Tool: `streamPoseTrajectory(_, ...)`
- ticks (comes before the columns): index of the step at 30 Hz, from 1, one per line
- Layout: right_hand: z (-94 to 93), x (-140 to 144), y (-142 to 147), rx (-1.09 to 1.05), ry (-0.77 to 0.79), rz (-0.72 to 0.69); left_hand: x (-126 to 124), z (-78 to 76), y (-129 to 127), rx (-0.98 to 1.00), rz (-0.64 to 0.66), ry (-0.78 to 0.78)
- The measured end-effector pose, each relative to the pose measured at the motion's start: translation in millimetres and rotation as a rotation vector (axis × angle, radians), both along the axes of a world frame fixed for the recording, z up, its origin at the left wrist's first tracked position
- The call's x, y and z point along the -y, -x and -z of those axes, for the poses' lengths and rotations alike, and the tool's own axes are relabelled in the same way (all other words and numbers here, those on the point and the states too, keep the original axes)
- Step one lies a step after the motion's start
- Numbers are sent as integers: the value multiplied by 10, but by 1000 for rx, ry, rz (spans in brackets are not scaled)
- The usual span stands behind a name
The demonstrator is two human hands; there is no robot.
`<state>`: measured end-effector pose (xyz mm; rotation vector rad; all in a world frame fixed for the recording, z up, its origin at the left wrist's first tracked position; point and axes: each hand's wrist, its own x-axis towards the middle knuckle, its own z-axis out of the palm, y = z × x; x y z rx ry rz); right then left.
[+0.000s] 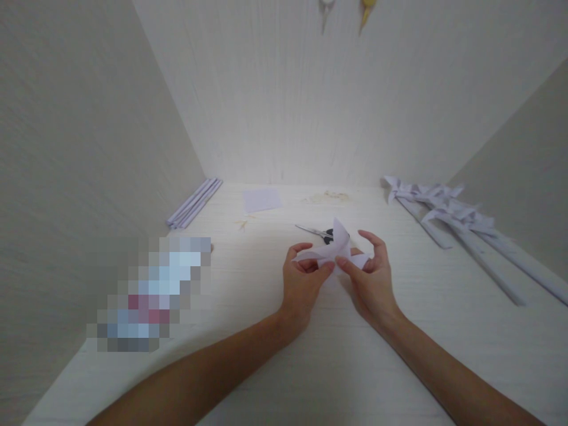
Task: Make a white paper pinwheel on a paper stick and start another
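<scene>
**Both hands pinching folded paper, centre frame**

Left hand (303,281) and right hand (371,275) meet just right of centre, both pinching one small folded white paper piece (336,248). Left thumb and index finger are closed on its left flap; right thumb and fingertips are closed on its right flap, index finger raised. The paper's point sticks up between the hands, held just above the white woodgrain tabletop (310,367).

Directly behind the paper, partly hidden by it: small metal scissors with dark handles (316,232), blades pointing to frame left. Near the fingertips; can't tell if touching.

Edges:
- Left: wall meets the table on a diagonal; bundle of rolled white paper sticks (194,203) lies along that edge, upper left of the table.
- Back: flat square white paper sheet (261,200) near the rear wall, well apart from the hands.
- Right: row of finished white paper pinwheels on paper sticks (448,213), slanting toward the right edge.
- Lower left: blurred-out patch (153,290).

Open room: bare tabletop in front of and beneath both forearms, and between the hands and the pinwheels.
</scene>
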<state>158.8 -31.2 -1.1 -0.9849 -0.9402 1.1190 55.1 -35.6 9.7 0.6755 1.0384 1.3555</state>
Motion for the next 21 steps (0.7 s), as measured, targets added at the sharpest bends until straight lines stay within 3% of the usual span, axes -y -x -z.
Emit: streamPoseTrajectory(21, 20, -17, -36, 37, -18, -1, -26, 10, 21, -21, 9, -48)
